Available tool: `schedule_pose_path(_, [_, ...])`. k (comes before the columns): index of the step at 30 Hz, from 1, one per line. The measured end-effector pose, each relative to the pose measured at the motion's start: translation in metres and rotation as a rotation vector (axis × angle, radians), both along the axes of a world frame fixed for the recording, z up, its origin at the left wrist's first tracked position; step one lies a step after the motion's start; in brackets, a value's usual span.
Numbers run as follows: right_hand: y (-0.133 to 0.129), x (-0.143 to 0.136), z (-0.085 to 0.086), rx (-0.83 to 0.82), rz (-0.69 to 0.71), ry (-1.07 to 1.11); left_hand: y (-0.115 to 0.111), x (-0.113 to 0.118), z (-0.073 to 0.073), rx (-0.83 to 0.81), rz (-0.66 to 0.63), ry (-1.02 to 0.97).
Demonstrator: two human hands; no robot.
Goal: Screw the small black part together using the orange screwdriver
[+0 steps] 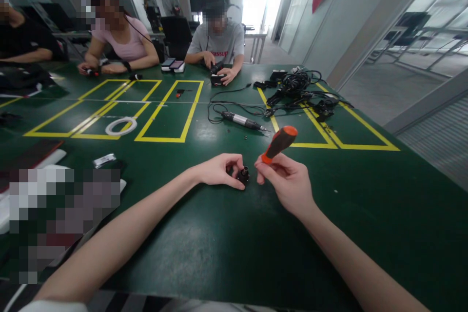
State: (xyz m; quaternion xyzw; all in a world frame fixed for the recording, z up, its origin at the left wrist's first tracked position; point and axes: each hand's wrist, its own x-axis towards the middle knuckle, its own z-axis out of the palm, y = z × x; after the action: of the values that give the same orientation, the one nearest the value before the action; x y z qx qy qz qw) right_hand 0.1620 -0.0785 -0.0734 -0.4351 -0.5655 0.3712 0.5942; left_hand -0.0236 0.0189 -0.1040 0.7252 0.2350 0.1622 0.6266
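Between the thumb and fingers of my left hand (222, 170) is a small black part (243, 174) with a round post on top, close to the tabletop. I cannot make out its exact kind. My right hand (287, 178) pinches a screwdriver (281, 143) with a dark and orange handle, near the handle's lower end. The handle tilts up and to the right. Its shaft is hidden behind my fingers. A short gap separates the right fingertips from the black part.
An electric screwdriver pen (239, 120) lies ahead with its cord. Tangled black cables (298, 85) are piled at the back right. A white ring (121, 126) lies inside yellow tape lines on the green table (204, 258). Other people (215, 44) sit across, handling small devices.
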Motion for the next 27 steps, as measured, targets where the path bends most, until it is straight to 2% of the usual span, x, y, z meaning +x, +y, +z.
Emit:
schedule_pose_path(5, [-0.002,0.000,-0.002,-0.028,0.055,0.036,-0.023,-0.006,0.000,0.078,0.161,0.004])
schedule_pose_path(9, [-0.005,0.000,-0.002,-0.037,0.061,0.032,-0.035,-0.012,0.003,0.164,0.192,0.028])
schedule_pose_path(12, [-0.007,0.001,-0.001,-0.040,0.100,-0.012,-0.034,-0.017,0.005,0.168,0.180,0.023])
schedule_pose_path(17, [-0.007,-0.001,-0.003,-0.052,0.167,0.039,-0.027,-0.024,0.006,-0.028,0.142,-0.009])
schedule_pose_path(19, [-0.007,-0.002,-0.004,-0.056,0.163,0.068,-0.025,-0.025,0.004,-0.055,0.149,-0.021])
schedule_pose_path(27, [-0.006,0.000,0.002,-0.020,0.097,-0.031,-0.024,-0.026,0.001,0.064,0.151,-0.029])
